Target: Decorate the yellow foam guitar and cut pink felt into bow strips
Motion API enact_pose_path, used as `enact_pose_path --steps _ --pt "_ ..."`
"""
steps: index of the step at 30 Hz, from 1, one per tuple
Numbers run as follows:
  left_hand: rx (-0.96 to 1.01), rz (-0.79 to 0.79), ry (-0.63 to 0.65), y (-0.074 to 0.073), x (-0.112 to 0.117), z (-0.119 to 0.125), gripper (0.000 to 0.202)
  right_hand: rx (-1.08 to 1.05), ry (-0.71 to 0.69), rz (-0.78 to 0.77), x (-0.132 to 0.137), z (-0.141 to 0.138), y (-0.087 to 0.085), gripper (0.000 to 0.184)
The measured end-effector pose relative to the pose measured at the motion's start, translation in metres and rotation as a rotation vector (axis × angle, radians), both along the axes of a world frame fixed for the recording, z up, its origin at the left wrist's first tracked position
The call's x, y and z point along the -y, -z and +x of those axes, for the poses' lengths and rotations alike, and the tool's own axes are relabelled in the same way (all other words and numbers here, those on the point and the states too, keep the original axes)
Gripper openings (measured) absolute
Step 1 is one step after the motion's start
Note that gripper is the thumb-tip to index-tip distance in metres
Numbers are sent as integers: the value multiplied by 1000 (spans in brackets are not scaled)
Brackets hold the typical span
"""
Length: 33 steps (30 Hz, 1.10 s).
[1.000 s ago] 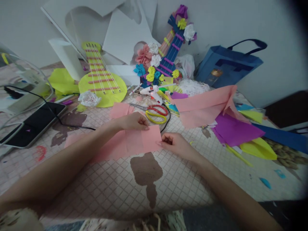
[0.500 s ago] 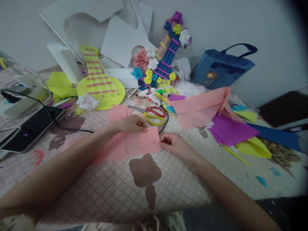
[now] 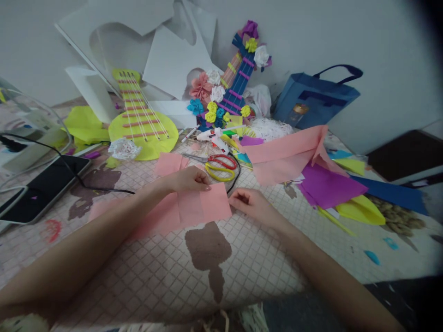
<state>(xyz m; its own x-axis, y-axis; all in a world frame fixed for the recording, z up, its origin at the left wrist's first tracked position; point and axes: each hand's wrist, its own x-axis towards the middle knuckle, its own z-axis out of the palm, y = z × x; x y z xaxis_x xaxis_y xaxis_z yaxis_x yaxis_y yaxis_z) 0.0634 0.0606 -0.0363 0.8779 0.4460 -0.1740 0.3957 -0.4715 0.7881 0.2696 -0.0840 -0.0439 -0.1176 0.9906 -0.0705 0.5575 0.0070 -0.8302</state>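
A long strip of pink crepe paper (image 3: 215, 203) lies folded on the patterned tabletop in front of me. Its right end looks smooth and doubled, with a paler, sheer band beside it. My left hand (image 3: 190, 180) is closed at the strip's upper edge, thumb and fingers pinched on it. At the right-hand edge, my right hand (image 3: 251, 205) has its fingers curled together, tips at the paper's corner. Just beyond both hands lie scissors (image 3: 221, 167) with red and yellow handles. Smaller pink paper pieces (image 3: 168, 163) rest behind my left hand.
A yellow paper guitar (image 3: 143, 131) and a flower-covered blue one (image 3: 238, 87) stand at the back. A white glue gun (image 3: 211, 134) sits between them, its black cord near my hands. Pink sheets (image 3: 280, 154) and purple paper (image 3: 328, 186) lie right; a phone (image 3: 44, 189) lies left.
My right thumb has drawn back slightly from the paper to its edge. My left hand keeps its place on the strip. The whole view has shifted a little.
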Motion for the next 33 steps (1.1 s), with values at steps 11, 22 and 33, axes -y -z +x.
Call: enact_pose_path --steps 11,22,33 --pt "23 -19 10 2 0 -1 28 612 -92 360 -113 14 -13 19" --pt "51 -29 27 5 -3 -1 23 267 70 333 -72 -7 -22 24" --pt "56 -82 -8 3 -1 -1 24 -193 8 -117 -25 -13 1 28"
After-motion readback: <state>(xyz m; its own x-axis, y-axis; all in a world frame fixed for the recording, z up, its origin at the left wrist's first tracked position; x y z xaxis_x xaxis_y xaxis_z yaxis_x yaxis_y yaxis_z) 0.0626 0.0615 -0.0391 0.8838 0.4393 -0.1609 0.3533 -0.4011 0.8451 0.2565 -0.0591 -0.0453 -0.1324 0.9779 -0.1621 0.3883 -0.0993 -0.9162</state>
